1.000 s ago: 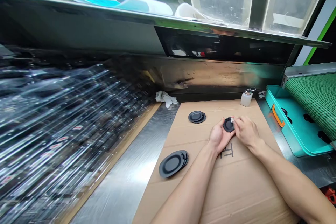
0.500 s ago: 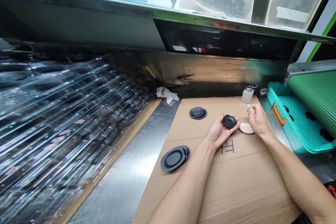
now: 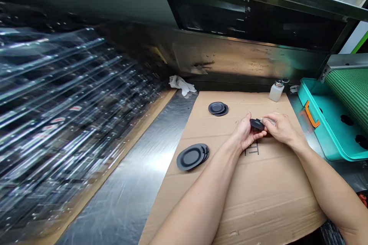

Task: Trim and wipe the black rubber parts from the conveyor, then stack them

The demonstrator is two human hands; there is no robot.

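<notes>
Two disc stacks (image 3: pixel 190 157) (image 3: pixel 217 107), bottle (image 3: pixel 276 92) beyond right hand (image 3: pixel 283 128), teal bin (image 3: pixel 324 139), crumpled cloth (image 3: pixel 182 85)

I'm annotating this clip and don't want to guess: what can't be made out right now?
All in the head view:
Black disc: face toward the palm, hidden by the left hand.
White scrap: full shape, partly covered by the right hand.
Shiny pile: contents, lost in blur and glare.
Teal bin: right side, cut off by the edge; part lies behind the green belt.

blurred shiny plastic pile (image 3: pixel 66 111) left of left hand (image 3: pixel 245 133), green belt (image 3: pixel 355 92) right of right hand (image 3: pixel 281 128), dark panel (image 3: pixel 276 23) beyond
</notes>
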